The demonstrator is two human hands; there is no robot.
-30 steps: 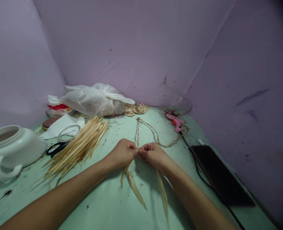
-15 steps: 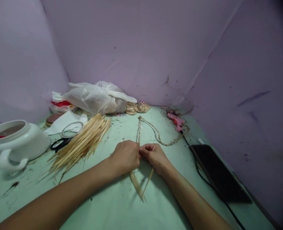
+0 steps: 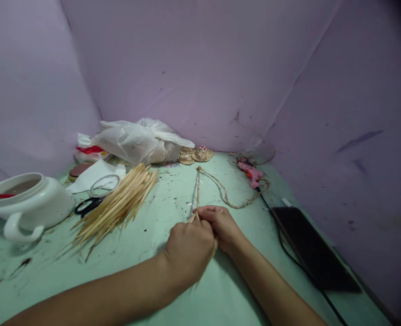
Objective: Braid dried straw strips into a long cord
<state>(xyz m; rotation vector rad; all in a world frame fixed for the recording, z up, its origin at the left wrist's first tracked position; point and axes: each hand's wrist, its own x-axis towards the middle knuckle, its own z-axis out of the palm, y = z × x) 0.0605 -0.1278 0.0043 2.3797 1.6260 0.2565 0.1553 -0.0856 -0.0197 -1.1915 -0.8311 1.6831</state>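
Observation:
A thin braided straw cord (image 3: 225,199) runs from the pink glue gun's side in a curve, bends at the back and comes down to my hands. My left hand (image 3: 190,246) is closed on the straw strands below the braid, its knuckles up. Just right of it and partly behind it, my right hand (image 3: 219,224) pinches the cord's near end between thumb and finger. Short straw ends show at the fingertips and under my left hand. To the left lies a loose bundle of pale straw strips (image 3: 118,203).
Left: a white pot (image 3: 55,201) holding liquid and a red stick, black-handled scissors (image 3: 87,207), a tape roll (image 3: 96,185). Back: a white plastic bag (image 3: 135,142) and woven pieces (image 3: 202,155). Right: a pink glue gun (image 3: 251,174), its black cable and a dark phone-like slab (image 3: 314,249).
My left hand has moved down and right, now overlapping my right hand and covering most of the loose straw ends. My right hand has stayed nearly in place. The view has shifted slightly.

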